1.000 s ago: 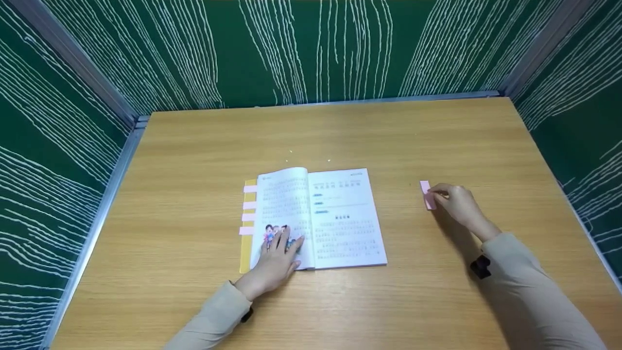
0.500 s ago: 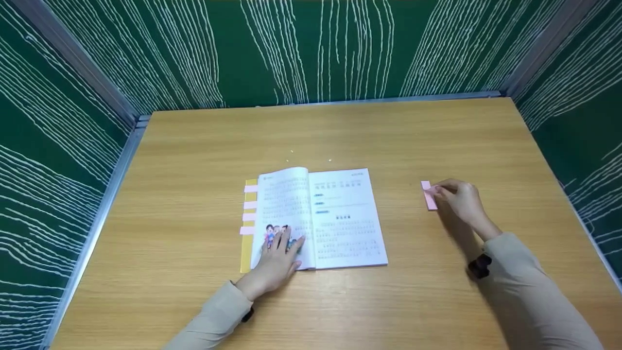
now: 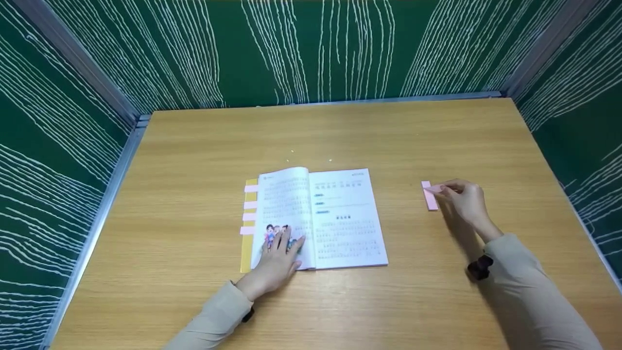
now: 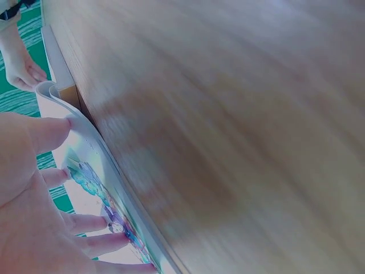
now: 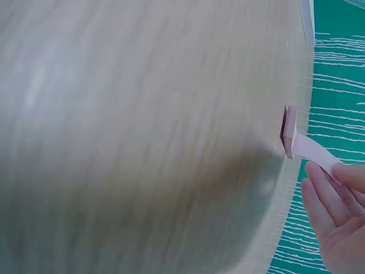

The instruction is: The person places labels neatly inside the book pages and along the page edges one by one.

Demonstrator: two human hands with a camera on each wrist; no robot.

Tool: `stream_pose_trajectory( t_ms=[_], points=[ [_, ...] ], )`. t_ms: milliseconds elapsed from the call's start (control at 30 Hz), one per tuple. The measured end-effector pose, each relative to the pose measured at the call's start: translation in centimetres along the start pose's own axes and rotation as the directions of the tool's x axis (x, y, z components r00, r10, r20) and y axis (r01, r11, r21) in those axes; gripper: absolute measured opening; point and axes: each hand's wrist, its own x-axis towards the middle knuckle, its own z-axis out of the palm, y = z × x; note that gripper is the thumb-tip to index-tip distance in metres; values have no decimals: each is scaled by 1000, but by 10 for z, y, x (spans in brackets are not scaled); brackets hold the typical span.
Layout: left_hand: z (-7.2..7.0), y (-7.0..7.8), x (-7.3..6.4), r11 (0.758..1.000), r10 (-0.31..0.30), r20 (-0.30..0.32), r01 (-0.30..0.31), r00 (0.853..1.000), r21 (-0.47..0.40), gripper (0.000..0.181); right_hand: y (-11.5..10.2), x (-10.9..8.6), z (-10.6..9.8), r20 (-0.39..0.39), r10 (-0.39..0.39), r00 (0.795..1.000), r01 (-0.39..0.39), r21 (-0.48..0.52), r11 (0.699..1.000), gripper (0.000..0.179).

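Pink paper strip (image 5: 316,153) pinched by R hand (image 3: 464,197), well right of open book (image 3: 345,218)

Tabletop, now: strip is held btwn thumb & fingers of R hand, its other end meeting a pink pad (image 3: 430,200) on the table (image 3: 340,311); whether it's stuck there or merely touching, can't tell. Pad's long axis runs near-to-far, tilted a bit, roughly in line w/ the book's R edge; strip lies across it, pointing from pad toward the fingertips. Key relation, by judgement: pad & strip sit to the R of the book w/ tabletop btwn, so R hand is the near one & L hand (image 3: 277,262) is well apart.

L hand grips nothing: fingers spread wide, resting low on the L pg over a printed picture (image 3: 269,233). Four pink tabs (image 3: 249,205) jut past that pg's L side, over a yellow edge (image 3: 246,257). Beyond: green panels (image 3: 238,82) w/ wavy white lines.

View vs. view: R wrist cam gives pad's thickness & the strip's bend, raised off the wood; head cam flattens both, but alone shows all 4 tabs. L wrist cam catches the pg curling near the fold, R hand small in the distance, no strip to be made out.
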Motion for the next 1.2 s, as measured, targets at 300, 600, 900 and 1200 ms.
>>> stream_pose_trajectory(
  t_ms=[300, 600, 900, 1200],
  points=[
    [2, 0, 0, 1000, 12, -23, -12, 1000, 21, 51, 1, 1, -1, -13, 89, 996, -89, 28, 996, 23],
    [4, -1, 1, 1000, -7, -4, 7, 1000, 12, 51, 6, 1, -1, -9, 191, 982, -188, 139, 972, 29],
    [5, -1, 2, 1000, -2, -15, 2, 1000, 14, 51, 5, 0, -4, 87, 334, 938, -333, 488, 807, 8],
    [4, -1, 1, 999, 18, -35, -17, 999, 34, 50, 3, -2, -8, 221, 394, 892, -417, 738, 530, 16]
  ],
)
